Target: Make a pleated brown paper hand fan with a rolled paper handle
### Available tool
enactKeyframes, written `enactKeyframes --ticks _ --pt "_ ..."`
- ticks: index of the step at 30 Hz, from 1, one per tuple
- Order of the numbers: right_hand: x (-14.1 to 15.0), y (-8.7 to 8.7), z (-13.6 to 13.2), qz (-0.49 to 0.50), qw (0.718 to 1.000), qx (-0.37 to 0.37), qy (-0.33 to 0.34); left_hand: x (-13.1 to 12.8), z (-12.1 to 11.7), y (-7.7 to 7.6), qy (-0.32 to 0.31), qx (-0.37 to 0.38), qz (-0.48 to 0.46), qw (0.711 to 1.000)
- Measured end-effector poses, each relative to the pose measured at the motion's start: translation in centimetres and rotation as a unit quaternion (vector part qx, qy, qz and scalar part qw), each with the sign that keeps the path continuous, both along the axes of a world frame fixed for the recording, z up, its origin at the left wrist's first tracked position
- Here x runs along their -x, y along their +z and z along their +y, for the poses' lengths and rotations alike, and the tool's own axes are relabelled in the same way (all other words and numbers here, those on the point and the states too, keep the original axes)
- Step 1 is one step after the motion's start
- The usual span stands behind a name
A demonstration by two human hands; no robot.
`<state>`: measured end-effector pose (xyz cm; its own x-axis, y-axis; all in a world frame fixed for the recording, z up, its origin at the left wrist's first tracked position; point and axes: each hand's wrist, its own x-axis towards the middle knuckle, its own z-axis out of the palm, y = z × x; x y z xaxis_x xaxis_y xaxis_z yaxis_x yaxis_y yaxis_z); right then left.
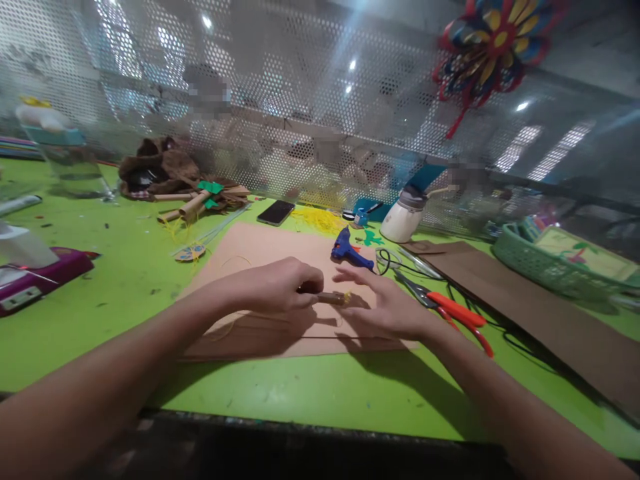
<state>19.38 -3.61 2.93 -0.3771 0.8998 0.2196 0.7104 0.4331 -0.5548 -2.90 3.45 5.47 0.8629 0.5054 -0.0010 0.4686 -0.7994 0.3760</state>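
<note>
My left hand (pixel 285 287) is closed around one end of a small brown paper roll (pixel 331 298) and holds it level above a tan paper sheet (pixel 260 247). Yellow strands (pixel 347 298) show at the roll's right end. Close to that end, my right hand (pixel 387 307) has its fingers spread, with thumb and forefinger apart around the yellow strands; nothing is gripped in it. Just beyond lies a blue glue gun (pixel 349 250). Scissors with red-orange handles (pixel 455 309) rest to the right of my right hand.
At the back are a phone (pixel 276 213), yellow shreds (pixel 317 219), paper rolls (pixel 196 203) with green pieces and a white jar (pixel 400 220). A brown cardboard strip (pixel 530 293) and a green basket (pixel 560 267) lie right, a purple power strip (pixel 60 270) left. Perforated metal panels (pixel 300 80) stand behind.
</note>
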Motion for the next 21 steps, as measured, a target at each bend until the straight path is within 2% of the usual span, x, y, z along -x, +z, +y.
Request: enactKeyframes --ticks 3,6,8,12,16,21 --pt "0.6 0.3 0.9 -0.025 0.998 0.061 -0.005 0.6 -0.3 1.6 0.018 -0.034 0.016 0.999" --pt "0.1 0.3 0.4 -0.039 0.997 0.064 -0.023 1.7 -0.6 2.1 0.033 -0.046 0.041 0.998" --pt "-0.9 0.3 -0.4 -0.038 0.997 0.065 -0.005 2.5 -0.7 1.5 0.041 -0.037 0.046 0.997" --pt "-3.0 0.0 -1.7 -0.058 0.992 0.107 0.032 3.1 -1.3 -0.5 0.068 -0.010 0.029 0.997" --pt "-5.0 -0.2 -2.3 -0.071 0.989 0.128 -0.007 2.9 -2.3 -1.8 0.104 0.006 -0.009 0.994" --pt "-7.7 -0.6 -2.9 -0.107 0.982 0.152 -0.041 3.0 -3.2 -2.3 0.113 -0.002 -0.032 0.993"
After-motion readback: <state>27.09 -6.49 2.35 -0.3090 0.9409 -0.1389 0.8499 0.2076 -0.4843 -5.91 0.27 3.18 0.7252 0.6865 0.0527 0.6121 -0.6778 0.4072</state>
